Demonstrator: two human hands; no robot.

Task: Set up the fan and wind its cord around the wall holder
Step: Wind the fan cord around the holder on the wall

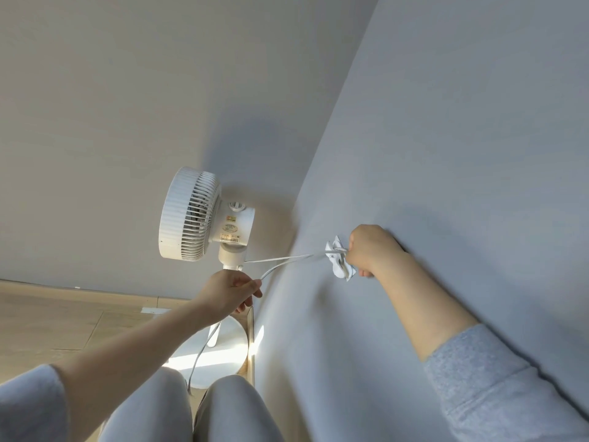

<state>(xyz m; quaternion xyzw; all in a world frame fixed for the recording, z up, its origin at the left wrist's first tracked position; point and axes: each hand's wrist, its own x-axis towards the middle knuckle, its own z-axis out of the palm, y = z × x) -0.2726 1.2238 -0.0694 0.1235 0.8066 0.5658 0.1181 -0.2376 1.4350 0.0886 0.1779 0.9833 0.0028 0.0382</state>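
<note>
We are pinching cord (280, 266) in left hand (231, 290), fingers curled; right hand (369, 250) closed, pressing wall holder (338, 261) against wall (446, 154); fan (197, 215) standing near.

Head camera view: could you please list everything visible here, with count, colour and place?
pedestal fan: one, white, upright in the corner on a round base, grille facing left.
cord: one, white, running from the left hand to the wall holder, with a length hanging down past the fan's pole.
wall holder: one, white, on the right wall, cord strands wrapped across it.
walls: two, pale grey, meeting behind the fan.
floor: one, light wood planks, lower left.
left hand: one, pinching the cord near the fan's pole.
right hand: one, at the wall holder, gripping the cord.
sleeves: two, grey, lower corners.
knees: two, light grey trousers, bottom centre.
</note>
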